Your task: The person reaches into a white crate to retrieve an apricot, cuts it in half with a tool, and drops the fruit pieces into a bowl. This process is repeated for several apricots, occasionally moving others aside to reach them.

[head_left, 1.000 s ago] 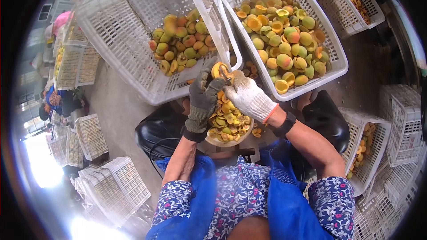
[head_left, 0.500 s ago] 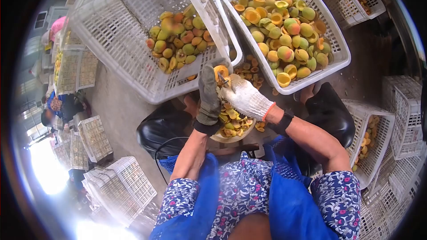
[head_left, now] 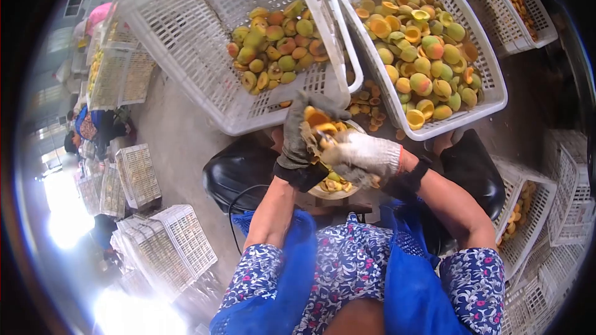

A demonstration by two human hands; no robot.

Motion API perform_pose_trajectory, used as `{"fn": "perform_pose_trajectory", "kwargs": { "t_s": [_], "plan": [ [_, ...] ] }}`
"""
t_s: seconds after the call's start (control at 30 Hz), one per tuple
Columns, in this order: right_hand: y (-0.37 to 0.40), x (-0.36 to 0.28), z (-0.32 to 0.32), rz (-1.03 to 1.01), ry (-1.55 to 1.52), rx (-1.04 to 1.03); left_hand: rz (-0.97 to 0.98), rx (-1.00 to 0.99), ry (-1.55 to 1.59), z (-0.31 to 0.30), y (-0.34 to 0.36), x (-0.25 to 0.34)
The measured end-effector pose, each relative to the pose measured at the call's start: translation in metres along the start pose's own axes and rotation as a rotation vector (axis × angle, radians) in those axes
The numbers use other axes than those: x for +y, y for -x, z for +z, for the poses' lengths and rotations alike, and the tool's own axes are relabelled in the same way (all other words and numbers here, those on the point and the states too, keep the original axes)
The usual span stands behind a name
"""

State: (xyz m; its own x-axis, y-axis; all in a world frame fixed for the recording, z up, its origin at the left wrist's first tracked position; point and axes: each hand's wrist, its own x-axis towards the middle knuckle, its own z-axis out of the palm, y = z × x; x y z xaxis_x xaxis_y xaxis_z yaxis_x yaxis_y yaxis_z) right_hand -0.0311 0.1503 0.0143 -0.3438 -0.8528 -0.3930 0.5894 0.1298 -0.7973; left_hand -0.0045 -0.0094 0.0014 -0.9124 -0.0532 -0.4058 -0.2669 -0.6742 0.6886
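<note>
My left hand (head_left: 297,139), in a grey glove, is closed around an orange-yellow peach half (head_left: 318,116) with its hollow facing up. Close beside it, my right hand (head_left: 366,154) in a white knitted glove is smeared by motion. Its fingers grip a small metal tool (head_left: 324,140), whose tip is at the peach half; the tool's exact shape is blurred. Beneath both hands sits a pale bowl (head_left: 341,195) with yellow fruit scraps (head_left: 334,182), partly hidden by the gloves.
A tilted white crate (head_left: 205,87) with peaches (head_left: 279,43) stands ahead on the left. Another crate (head_left: 500,96) of pitted peach halves (head_left: 428,56) is ahead on the right. Fruit pieces (head_left: 367,108) lie on the floor between them. Stacked crates (head_left: 167,242) line both sides.
My right hand has drawn slightly back and right from my left, with the tool's tip lower. The whole view has shifted, so the crates appear further right.
</note>
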Motion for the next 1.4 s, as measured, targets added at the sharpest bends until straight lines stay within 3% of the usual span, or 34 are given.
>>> {"fn": "perform_pose_trajectory", "kwargs": {
  "t_s": [0.07,0.1,0.13,0.2,0.23,0.33,0.4,0.47,0.6,0.67,0.77,0.9,0.97,1.0,1.07,1.1,1.17,1.2,1.27,1.33,1.4],
  "plan": [
    [-0.004,0.022,-0.01,-0.274,0.977,-0.225,0.272,0.245,-0.096,-0.05,-0.012,-0.006],
    [0.002,0.016,-0.007,-0.181,1.028,-0.249,0.278,0.369,0.013,-0.006,0.005,0.02],
    [0.01,0.012,-0.003,-0.081,1.072,-0.276,0.282,0.37,0.014,0.002,0.004,0.028],
    [0.002,0.03,-0.004,-0.08,1.115,-0.251,0.68,0.323,-1.694,0.005,-0.009,0.042],
    [-0.001,0.026,-0.004,-0.046,1.068,-0.236,0.678,0.318,-1.696,0.001,-0.018,0.049],
    [0.002,0.005,-0.007,0.07,0.955,-0.15,1.316,-0.117,-1.786,-0.014,-0.061,0.083],
    [0.003,0.0,-0.014,-0.073,0.993,-0.075,0.725,0.121,-1.674,-0.097,-0.122,0.077],
    [0.001,0.007,-0.02,-0.138,0.994,-0.056,0.158,0.289,-2.218,-0.153,-0.134,0.082],
    [0.002,-0.006,-0.019,-0.024,0.997,-0.093,0.222,0.137,-2.21,-0.179,-0.11,0.089],
    [0.001,-0.007,-0.019,0.005,1.005,-0.108,0.334,0.043,-2.366,-0.18,-0.106,0.093],
    [0.0,-0.006,-0.021,-0.029,1.08,-0.113,0.305,-0.081,-2.626,-0.171,-0.115,0.095],
    [0.007,-0.012,-0.022,-0.043,0.984,-0.028,0.457,-0.253,-2.629,-0.175,-0.127,0.1],
    [0.009,-0.011,-0.024,-0.104,0.951,0.008,0.271,-0.289,-2.583,-0.172,-0.125,0.102],
    [0.008,-0.011,-0.024,-0.126,0.929,0.032,0.269,-0.296,-2.59,-0.167,-0.123,0.106],
    [0.007,-0.011,-0.025,-0.15,0.903,0.043,0.022,0.01,-2.407,-0.158,-0.114,0.116],
    [0.005,-0.013,-0.024,-0.109,0.903,0.054,0.013,0.014,-2.414,-0.16,-0.109,0.119],
    [0.008,-0.027,-0.02,-0.026,0.864,0.091,0.225,0.022,-1.823,-0.164,-0.099,0.125],
    [0.006,-0.024,-0.02,-0.028,0.866,0.085,0.225,0.03,-1.824,-0.149,-0.088,0.126],
    [0.002,-0.017,-0.019,-0.05,0.827,0.227,-0.025,0.132,-1.179,-0.087,-0.054,0.126],
    [0.008,-0.028,-0.014,-0.081,0.798,0.23,0.013,0.051,-1.109,-0.066,-0.037,0.119],
    [0.002,-0.015,-0.018,-0.219,0.776,0.24,-0.013,0.068,-0.814,-0.05,-0.029,0.108]
  ]
}}
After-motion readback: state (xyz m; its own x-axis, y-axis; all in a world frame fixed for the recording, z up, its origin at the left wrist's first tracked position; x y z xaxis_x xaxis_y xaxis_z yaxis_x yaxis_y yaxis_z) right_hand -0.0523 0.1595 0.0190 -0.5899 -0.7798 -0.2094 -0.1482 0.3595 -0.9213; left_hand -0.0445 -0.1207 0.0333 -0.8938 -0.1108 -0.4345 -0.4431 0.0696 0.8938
